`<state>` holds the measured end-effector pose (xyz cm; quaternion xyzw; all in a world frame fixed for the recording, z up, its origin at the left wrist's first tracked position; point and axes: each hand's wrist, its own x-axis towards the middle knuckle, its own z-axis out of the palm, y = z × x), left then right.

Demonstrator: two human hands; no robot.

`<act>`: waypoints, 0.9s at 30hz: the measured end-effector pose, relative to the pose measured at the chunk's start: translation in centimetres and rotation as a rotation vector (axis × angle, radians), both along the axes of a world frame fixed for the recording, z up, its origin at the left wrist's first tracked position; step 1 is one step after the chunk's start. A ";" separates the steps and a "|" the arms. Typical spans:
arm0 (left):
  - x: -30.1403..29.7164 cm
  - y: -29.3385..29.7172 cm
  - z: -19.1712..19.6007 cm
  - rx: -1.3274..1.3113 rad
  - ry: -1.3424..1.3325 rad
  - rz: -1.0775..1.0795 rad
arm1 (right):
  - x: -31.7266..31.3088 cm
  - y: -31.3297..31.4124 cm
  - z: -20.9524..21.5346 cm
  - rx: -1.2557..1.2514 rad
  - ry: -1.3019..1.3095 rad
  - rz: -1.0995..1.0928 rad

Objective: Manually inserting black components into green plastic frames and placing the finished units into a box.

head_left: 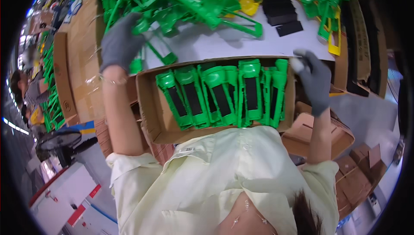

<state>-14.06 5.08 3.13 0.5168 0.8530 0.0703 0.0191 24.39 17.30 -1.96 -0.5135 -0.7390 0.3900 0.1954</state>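
My left hand (pixel 123 43), in a grey glove, is at the near left edge of a heap of green plastic pieces (pixel 185 2). Its fingers blur against the green, so whether they grip one is unclear. In front of me an open cardboard box (pixel 148 120) holds a row of long green plastic pieces (pixel 220 92), several with a black strip along the body. Just past the box's right rim is my right hand (pixel 317 79), also gloved, its fingers bent and apart with nothing between them.
Black rectangular strips (pixel 280 13) lie stacked on the white tabletop (pixel 189 47), near yellow pieces (pixel 249 5). A large carton (pixel 82 58) stands left; more cardboard boxes (pixel 360 174) are at the lower right. A black fan (pixel 58 144) and another person (pixel 32 88) are farther left.
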 end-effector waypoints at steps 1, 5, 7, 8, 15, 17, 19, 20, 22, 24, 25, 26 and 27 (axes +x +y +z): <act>-1.6 0.1 -0.9 0.006 -0.008 -0.008 | 0.0 1.9 -0.3 0.128 -0.042 0.059; -5.3 1.1 -5.4 -0.124 0.200 -0.030 | -0.4 7.6 -2.3 0.327 -0.160 0.268; -4.6 1.4 -5.1 -0.054 0.020 -0.049 | -0.5 9.4 -3.0 0.429 -0.240 0.377; -4.0 1.3 -3.9 -0.053 0.015 -0.055 | -0.5 10.0 -3.2 0.528 -0.316 0.501; -3.5 -4.4 2.2 0.136 -0.586 0.114 | 0.2 12.8 -3.9 0.537 -0.411 0.525; -3.8 -6.6 2.9 0.188 -0.821 0.197 | 0.6 13.3 -3.8 0.417 -0.465 0.532; -1.5 -7.9 3.0 0.321 -0.861 0.244 | 0.9 12.4 -3.7 0.427 -0.459 0.526; 0.0 -8.3 2.9 0.464 -0.900 0.275 | 1.0 11.6 -3.5 0.425 -0.452 0.538; 2.6 -8.8 1.7 0.539 -1.106 0.151 | 1.3 9.9 -2.4 0.086 -0.152 0.304; 6.1 -8.8 -0.4 0.527 -1.251 0.295 | -0.2 6.2 1.1 -0.104 0.059 0.231; 8.3 -8.3 -0.8 0.476 -1.339 0.301 | -1.3 3.8 2.7 -0.294 0.265 0.141; 9.7 -8.0 -1.5 0.411 -1.444 0.305 | -2.0 1.6 3.9 -0.237 0.278 0.207; 10.8 -7.6 -2.3 0.393 -1.567 0.300 | -3.2 -0.2 4.4 -0.237 0.373 0.314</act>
